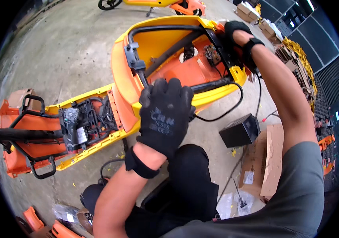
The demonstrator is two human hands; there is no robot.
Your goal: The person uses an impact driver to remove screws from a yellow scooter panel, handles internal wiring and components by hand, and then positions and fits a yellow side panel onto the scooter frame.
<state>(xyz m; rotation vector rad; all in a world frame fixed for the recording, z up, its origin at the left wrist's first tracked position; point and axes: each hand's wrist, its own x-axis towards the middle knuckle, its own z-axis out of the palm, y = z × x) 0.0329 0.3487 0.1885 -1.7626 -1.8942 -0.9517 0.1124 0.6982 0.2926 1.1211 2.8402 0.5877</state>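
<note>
Placing left hand (165, 115), fingers bent, over near rail (213, 84) of scooter (124, 79), right hand (238, 37) at tail (238, 74), likely to steady from two points; cannot tell if clamped, with palms hidden. Set just beyond knee (189, 158), bay (185, 70) open upward, probably for access; stretching long axis lower left to upper right, front seemingly pointing left

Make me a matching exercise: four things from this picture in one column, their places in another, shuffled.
1. Black-gloved left hand
2. Black-gloved right hand
3. Black rectangular box
4. Black coil spring

A. Inside the opening of the yellow-and-orange vehicle body
B. At the body's right end
C. Right of the person's black-clad knee, near brown cardboard
D. At the opening's near edge

Pairs: 1-D, 2-B, 3-C, 4-A.
</note>
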